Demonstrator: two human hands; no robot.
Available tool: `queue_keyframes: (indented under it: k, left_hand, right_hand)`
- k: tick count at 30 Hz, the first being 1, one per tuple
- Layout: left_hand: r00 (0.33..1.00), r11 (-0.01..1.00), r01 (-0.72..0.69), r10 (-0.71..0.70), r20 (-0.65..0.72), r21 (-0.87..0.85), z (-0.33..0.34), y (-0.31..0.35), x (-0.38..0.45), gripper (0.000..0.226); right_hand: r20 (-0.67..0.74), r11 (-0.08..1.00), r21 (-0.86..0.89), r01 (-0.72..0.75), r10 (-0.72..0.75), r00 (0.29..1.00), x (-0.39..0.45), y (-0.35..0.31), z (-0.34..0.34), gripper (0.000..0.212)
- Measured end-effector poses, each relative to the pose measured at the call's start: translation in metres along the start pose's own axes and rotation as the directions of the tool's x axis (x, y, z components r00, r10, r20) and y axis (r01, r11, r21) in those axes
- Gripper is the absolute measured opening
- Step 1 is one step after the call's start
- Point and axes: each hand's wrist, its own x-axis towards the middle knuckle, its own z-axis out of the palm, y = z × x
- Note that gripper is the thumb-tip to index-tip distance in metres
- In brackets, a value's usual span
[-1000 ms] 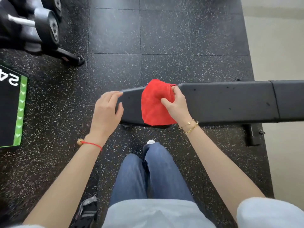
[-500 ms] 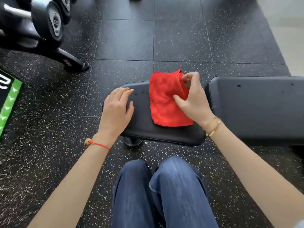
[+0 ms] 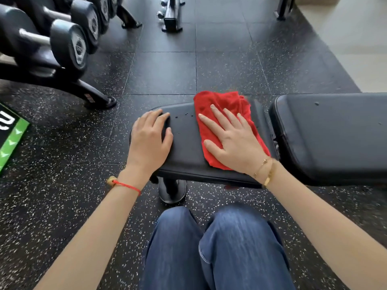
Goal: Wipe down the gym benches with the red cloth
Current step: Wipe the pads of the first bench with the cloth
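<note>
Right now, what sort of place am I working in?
Most likely a gym's free-weights area: a rack of dumbbells at upper left, a padded black bench under both hands, and speckled rubber floor tiles all around.

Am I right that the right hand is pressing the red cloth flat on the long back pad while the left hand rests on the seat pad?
Not quite: in the head view the right hand presses the red cloth flat on the seat pad, not the long back pad. The left hand does rest on the seat pad.
</note>
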Motion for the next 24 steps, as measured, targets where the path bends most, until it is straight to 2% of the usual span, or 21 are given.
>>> queue_keyframes:
  k: [4,9,13,16,18,21,24]
  left_hand:
    - [1.0,0.999,0.006,-0.007,-0.03,-0.042,0.001,-0.003,-0.003,0.04]
    - [0.999,0.998,0.019,-0.022,-0.042,-0.064,0.002,-0.004,-0.004,0.04]
    - [0.998,0.997,0.021,-0.024,-0.052,-0.07,0.004,-0.004,-0.004,0.039]
    - [0.998,0.997,0.02,-0.025,-0.056,-0.078,0.004,-0.005,-0.004,0.039]
    - [0.998,0.996,0.019,-0.023,-0.055,-0.083,0.004,-0.005,-0.005,0.039]
    - [0.999,0.997,0.019,-0.022,-0.048,-0.078,0.002,-0.004,-0.006,0.04]
    - [0.998,0.997,0.022,-0.026,-0.053,-0.074,0.003,-0.003,-0.006,0.04]
  right_hand:
    - [0.001,0.997,0.033,-0.068,0.068,0.998,-0.023,0.019,-0.002,0.064]
    - [0.033,0.98,0.084,-0.182,0.18,0.983,0.024,0.011,-0.003,0.063]
    - [0.013,0.998,0.05,-0.046,0.045,0.999,0.023,-0.024,0.005,0.061]
    - [-0.024,0.998,0.06,0.034,-0.033,0.999,-0.005,-0.02,0.006,0.06]
    - [-0.02,0.995,0.099,-0.011,0.013,1.0,-0.012,0.0,0.003,0.059]
    - [0.024,0.979,0.116,-0.165,0.164,0.986,0.007,0.024,-0.002,0.058]
    - [0.044,0.974,0.094,-0.208,0.204,0.978,0.04,0.011,-0.002,0.057]
